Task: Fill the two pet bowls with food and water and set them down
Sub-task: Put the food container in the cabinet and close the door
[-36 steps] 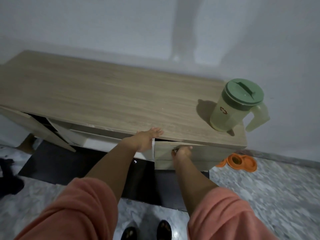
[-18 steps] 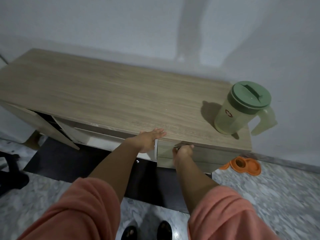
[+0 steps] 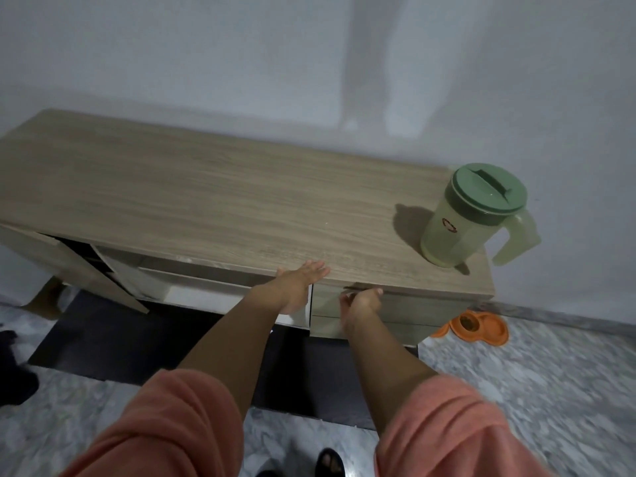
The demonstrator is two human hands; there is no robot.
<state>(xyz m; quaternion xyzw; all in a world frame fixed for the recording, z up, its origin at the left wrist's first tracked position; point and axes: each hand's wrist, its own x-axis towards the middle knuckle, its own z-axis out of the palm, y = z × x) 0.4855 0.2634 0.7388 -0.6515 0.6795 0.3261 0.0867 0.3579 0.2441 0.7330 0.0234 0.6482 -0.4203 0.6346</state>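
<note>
An orange double pet bowl [image 3: 480, 327] lies on the floor past the right end of a low wooden cabinet [image 3: 213, 201]; its left well holds brown food. A pale green jug with a dark green lid [image 3: 471, 215] stands on the cabinet's right end. My left hand [image 3: 299, 284] lies flat, fingers spread, on the cabinet's front edge. My right hand [image 3: 361, 301] curls over the top edge of the upper right drawer front [image 3: 413, 306], gripping it.
At the cabinet's left end a door [image 3: 79, 270] stands open, with a white compartment beside it. A dark mat [image 3: 144, 342] lies on the marbled floor in front. My sandalled feet [image 3: 327, 463] are at the bottom edge. A black object [image 3: 13, 376] sits far left.
Both hands stay in the same spots on the cabinet front. My head has drawn back a little, so the cabinet and jug sit slightly lower in view.
</note>
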